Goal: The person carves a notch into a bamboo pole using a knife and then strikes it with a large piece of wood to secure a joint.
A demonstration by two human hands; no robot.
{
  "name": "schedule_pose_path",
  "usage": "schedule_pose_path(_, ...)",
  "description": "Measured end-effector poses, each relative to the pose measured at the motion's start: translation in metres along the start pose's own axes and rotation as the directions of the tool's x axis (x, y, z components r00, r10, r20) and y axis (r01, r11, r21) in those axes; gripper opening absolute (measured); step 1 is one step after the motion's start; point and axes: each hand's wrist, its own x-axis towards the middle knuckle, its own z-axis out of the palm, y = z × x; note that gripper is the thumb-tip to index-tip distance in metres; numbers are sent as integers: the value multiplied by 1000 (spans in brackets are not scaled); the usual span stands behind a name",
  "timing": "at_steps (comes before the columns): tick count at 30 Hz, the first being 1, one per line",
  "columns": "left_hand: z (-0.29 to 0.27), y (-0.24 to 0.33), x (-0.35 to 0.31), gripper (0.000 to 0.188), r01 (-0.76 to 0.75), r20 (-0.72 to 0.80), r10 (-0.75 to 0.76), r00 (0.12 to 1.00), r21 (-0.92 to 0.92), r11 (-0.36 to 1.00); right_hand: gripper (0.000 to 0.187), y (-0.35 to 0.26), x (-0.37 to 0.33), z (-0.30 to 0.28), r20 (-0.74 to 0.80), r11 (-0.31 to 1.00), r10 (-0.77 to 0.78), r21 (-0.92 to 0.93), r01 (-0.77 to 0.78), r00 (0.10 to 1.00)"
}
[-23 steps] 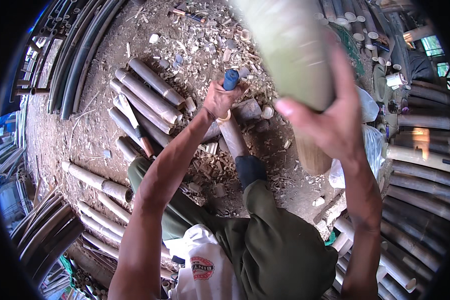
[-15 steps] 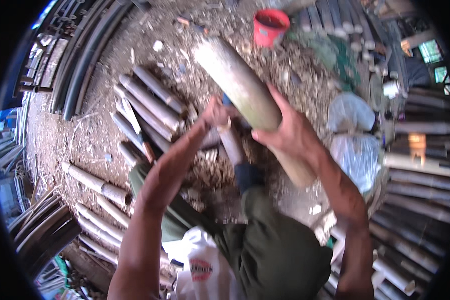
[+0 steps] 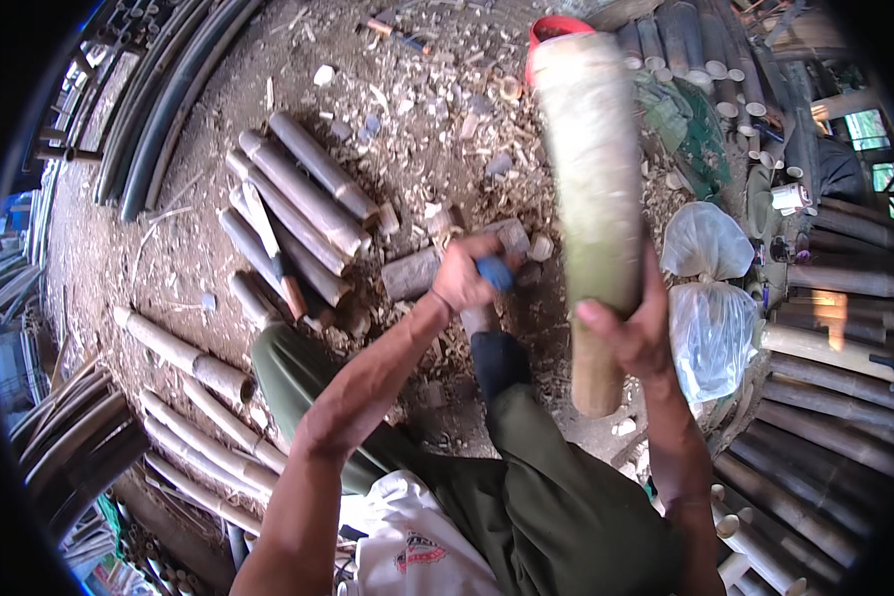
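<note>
My right hand (image 3: 636, 333) is closed round the lower part of a thick bamboo length (image 3: 604, 189), thumb across its near face. The piece stands nearly lengthwise in front of me, whitish and scraped-looking at its far end, greenish midway, brown at the near end. My left hand (image 3: 462, 276) is closed on a blue object (image 3: 495, 273) beside my lower leg; most of it is hidden, and its kind is unclear. Just beyond that hand, a short wooden block (image 3: 412, 275) lies on the shavings.
Several cut bamboo pieces (image 3: 308, 199) lie left of centre, with a knife (image 3: 263, 233) resting on them. A red bucket (image 3: 551, 32) stands partly behind the bamboo length. Plastic bags (image 3: 710, 338) sit at the right, before stacked poles (image 3: 834, 377).
The bamboo length has swung right and turned from slanting to nearly straight ahead, with my right hand now nearer its lower end. My left hand has shifted slightly right and nearer.
</note>
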Motion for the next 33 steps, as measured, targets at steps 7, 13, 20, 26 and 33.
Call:
schedule_pose_path(7, -66, 48, 63, 32, -144, -597, -255, 760, -538, 830, 85, -30, -5, -30, -194, 994, 56, -80, -73, 979)
schedule_pose_path(13, -47, 15, 52, 31, -23, -539, -385, 749, -602, 798, 85, -32, 7, -29, -179, 989, 7, -142, -33, 984)
schedule_pose_path(20, -36, 6, 47, 31, -23, -552, -399, 732, -606, 795, 87, -36, 12, -25, -138, 994, 26, -102, -41, 990)
schedule_pose_path(26, -35, 10, 45, 32, -64, -575, -374, 727, -600, 798, 89, -41, 15, -17, -127, 997, 54, -42, -59, 990)
schedule_pose_path(33, -29, 5, 44, 31, -35, -635, -341, 693, -502, 864, 94, -40, 21, -10, -65, 990, -93, -115, 85, 994)
